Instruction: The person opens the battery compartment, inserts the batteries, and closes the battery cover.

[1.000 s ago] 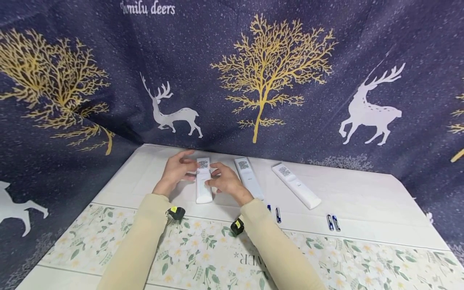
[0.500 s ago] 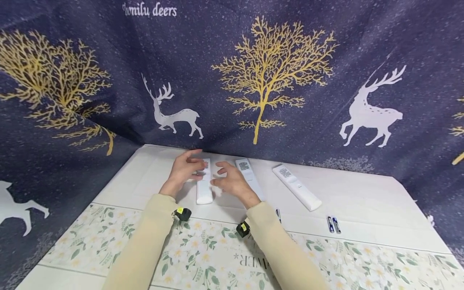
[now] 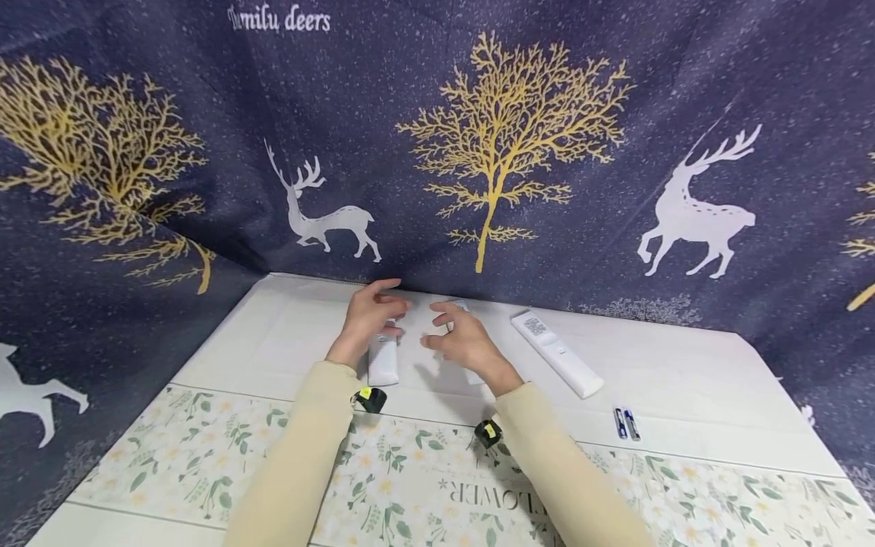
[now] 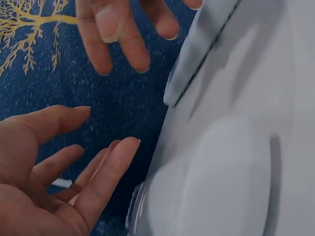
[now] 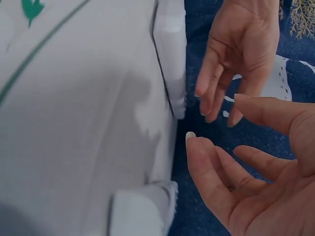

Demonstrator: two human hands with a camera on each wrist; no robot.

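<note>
My left hand hovers over the upper part of a white remote control, its fingers spread and loosely bent, holding nothing. To its right, my right hand hangs above a second, similar remote, covering most of it. Both wrist views show a gap between the two hands, with bare fingertips. In the right wrist view my left hand is off the nearby remote. A third remote lies slanted to the right, face up, untouched.
Two blue-and-silver batteries lie side by side at the right. A floral strip runs along the front of the white tabletop. Behind it hangs a dark blue cloth printed with deer and trees.
Both hands have moved right, the right one from the first remote to above the second. The first remote stays in place. Batteries near the middle are now hidden by the right arm.
</note>
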